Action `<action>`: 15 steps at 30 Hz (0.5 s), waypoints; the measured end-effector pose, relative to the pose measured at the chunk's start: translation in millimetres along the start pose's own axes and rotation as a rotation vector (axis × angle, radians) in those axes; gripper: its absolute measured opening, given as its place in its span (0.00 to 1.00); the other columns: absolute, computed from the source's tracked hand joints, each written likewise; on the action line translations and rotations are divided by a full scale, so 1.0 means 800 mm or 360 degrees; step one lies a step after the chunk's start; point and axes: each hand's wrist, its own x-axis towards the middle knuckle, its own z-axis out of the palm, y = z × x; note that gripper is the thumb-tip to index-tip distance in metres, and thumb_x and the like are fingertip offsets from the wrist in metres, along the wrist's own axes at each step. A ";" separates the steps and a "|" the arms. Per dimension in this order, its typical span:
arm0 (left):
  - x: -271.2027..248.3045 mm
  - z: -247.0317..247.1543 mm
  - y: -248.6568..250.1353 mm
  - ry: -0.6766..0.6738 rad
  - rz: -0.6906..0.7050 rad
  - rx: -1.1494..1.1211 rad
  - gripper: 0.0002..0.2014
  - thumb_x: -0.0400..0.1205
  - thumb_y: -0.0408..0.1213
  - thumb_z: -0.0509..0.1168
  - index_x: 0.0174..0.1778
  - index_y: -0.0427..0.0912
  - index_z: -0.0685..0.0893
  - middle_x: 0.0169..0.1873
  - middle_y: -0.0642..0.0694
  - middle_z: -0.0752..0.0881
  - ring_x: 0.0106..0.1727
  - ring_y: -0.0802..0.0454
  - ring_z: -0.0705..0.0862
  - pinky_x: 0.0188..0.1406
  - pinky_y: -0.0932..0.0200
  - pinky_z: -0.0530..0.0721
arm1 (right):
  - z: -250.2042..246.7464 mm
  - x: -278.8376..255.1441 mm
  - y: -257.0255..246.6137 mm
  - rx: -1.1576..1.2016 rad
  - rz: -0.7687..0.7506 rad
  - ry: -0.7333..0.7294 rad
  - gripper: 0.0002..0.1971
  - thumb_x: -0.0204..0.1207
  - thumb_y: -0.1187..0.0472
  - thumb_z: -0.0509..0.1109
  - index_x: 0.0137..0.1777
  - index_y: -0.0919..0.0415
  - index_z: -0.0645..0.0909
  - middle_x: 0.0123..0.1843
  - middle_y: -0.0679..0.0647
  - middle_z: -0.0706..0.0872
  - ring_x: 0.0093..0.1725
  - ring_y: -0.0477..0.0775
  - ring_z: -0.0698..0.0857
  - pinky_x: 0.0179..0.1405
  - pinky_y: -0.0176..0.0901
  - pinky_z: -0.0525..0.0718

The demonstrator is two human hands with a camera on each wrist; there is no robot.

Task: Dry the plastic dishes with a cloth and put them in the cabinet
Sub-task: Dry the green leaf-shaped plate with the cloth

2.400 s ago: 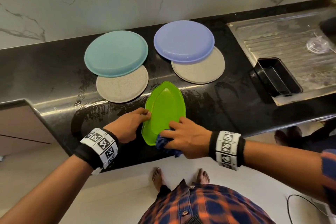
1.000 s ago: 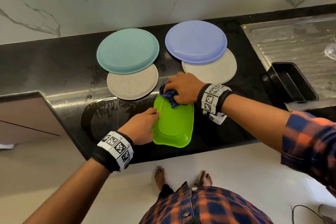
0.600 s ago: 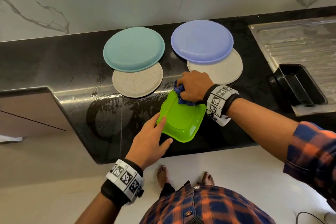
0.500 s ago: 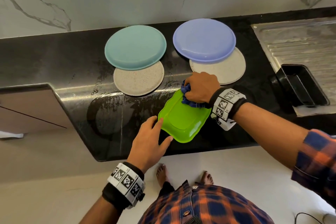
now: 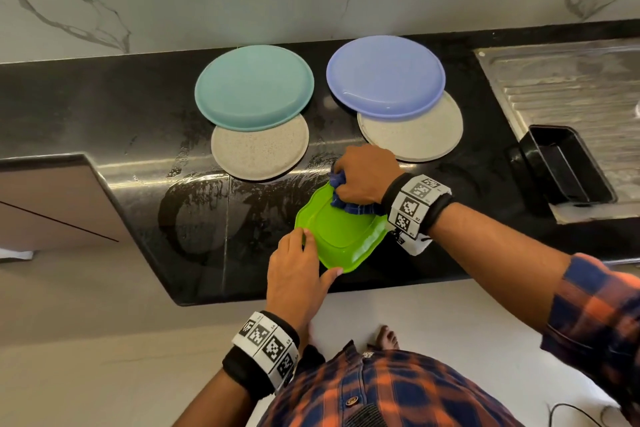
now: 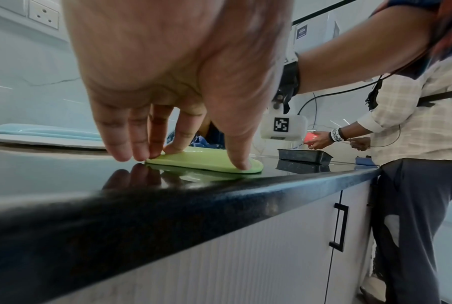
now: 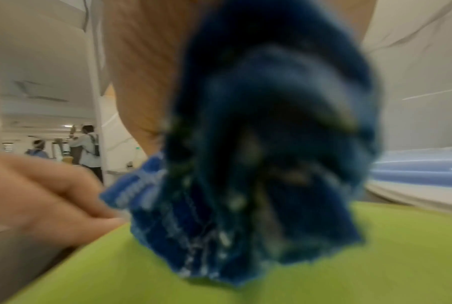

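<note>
A: Where's the green plate (image 5: 341, 232)?
B: Flat on the black countertop (image 5: 104, 114), near edge. The left hand (image 5: 294, 274), fingers straight, presses its near-left rim.
A: The right hand (image 5: 367, 178)?
B: Bunched around the blue cloth (image 5: 346, 201) on the plate's far end.

I have turned the green dish (image 5: 341, 236) on the worktop (image 5: 104, 121) from lengthwise to slanting, carried my right hand (image 5: 367, 177) and the blue cloth (image 5: 341, 199) from its near end to its far end, and shifted my left hand (image 5: 294, 274) from its left rim to its near corner.
</note>
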 end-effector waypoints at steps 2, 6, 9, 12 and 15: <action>0.002 0.001 0.000 -0.0002 -0.0015 -0.0039 0.43 0.74 0.63 0.72 0.75 0.34 0.75 0.69 0.41 0.77 0.69 0.40 0.76 0.61 0.49 0.80 | 0.008 -0.009 -0.019 0.0020 -0.0251 -0.0059 0.17 0.66 0.49 0.72 0.56 0.42 0.88 0.49 0.49 0.84 0.51 0.59 0.84 0.41 0.47 0.80; 0.004 -0.001 -0.002 0.0011 0.0023 0.0070 0.42 0.68 0.65 0.75 0.68 0.34 0.82 0.58 0.42 0.83 0.57 0.41 0.82 0.48 0.49 0.84 | 0.022 -0.020 -0.046 -0.0065 -0.0557 -0.0087 0.16 0.71 0.49 0.70 0.59 0.44 0.87 0.52 0.49 0.80 0.54 0.59 0.80 0.38 0.47 0.76; 0.004 0.001 -0.005 0.0070 0.0063 0.0161 0.42 0.66 0.67 0.75 0.63 0.34 0.85 0.54 0.42 0.84 0.53 0.42 0.84 0.42 0.50 0.85 | 0.011 -0.010 -0.032 0.0026 -0.0496 -0.0118 0.18 0.70 0.46 0.70 0.60 0.38 0.87 0.53 0.46 0.83 0.54 0.56 0.83 0.38 0.46 0.78; 0.003 0.001 -0.008 0.0082 0.0070 0.0187 0.41 0.69 0.68 0.72 0.64 0.35 0.85 0.56 0.42 0.84 0.54 0.43 0.84 0.42 0.50 0.85 | -0.003 0.004 0.009 0.0050 -0.0224 -0.0096 0.17 0.69 0.44 0.68 0.58 0.38 0.88 0.49 0.46 0.88 0.49 0.56 0.85 0.42 0.45 0.82; 0.003 0.002 -0.008 0.0069 0.0069 0.0175 0.40 0.71 0.68 0.70 0.65 0.35 0.84 0.58 0.42 0.83 0.56 0.43 0.83 0.44 0.50 0.84 | -0.003 0.007 0.052 0.0121 0.0095 -0.0010 0.14 0.71 0.44 0.69 0.52 0.45 0.89 0.40 0.48 0.88 0.41 0.56 0.84 0.40 0.45 0.82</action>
